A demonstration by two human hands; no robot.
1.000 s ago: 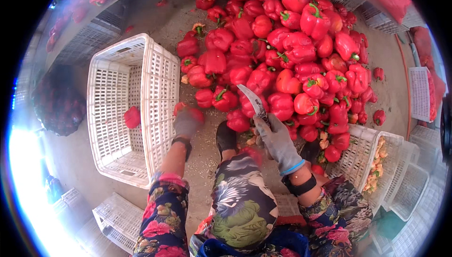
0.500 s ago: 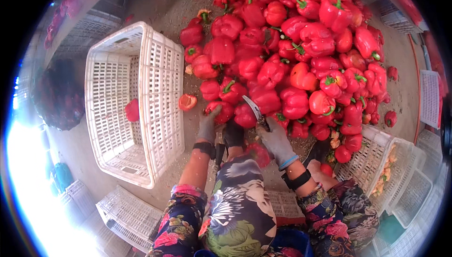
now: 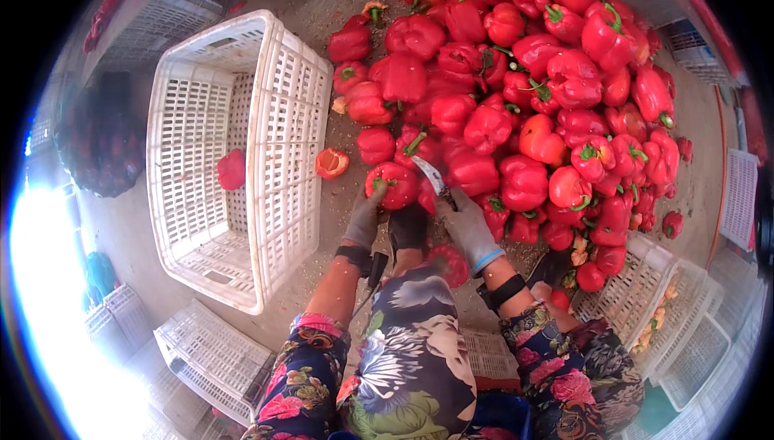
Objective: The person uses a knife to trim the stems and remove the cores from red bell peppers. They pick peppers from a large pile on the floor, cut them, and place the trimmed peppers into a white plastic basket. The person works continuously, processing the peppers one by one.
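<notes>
Crate (image 3: 292,158) at left shows one red pepper (image 3: 231,169) inside and an opened pepper (image 3: 331,163) beside it, little apparently done against the large heap (image 3: 488,127) left, where the left hand (image 3: 362,219) clasps a near-edge pepper (image 3: 395,185) and the right hand (image 3: 468,226) a curved knife (image 3: 430,172).

Peppers (image 3: 488,128) are red, their stems (image 3: 415,144) green; crate (image 3: 260,142) white; gloves (image 3: 470,226) grey; sleeves (image 3: 300,371) navy, pink-flowered.

A grey-brown, pale-speckled floor (image 3: 314,5) underlies the scene; intense white light (image 3: 52,319) floods the left edge; whitish perforated crates (image 3: 211,351) occupy the lower left.
</notes>
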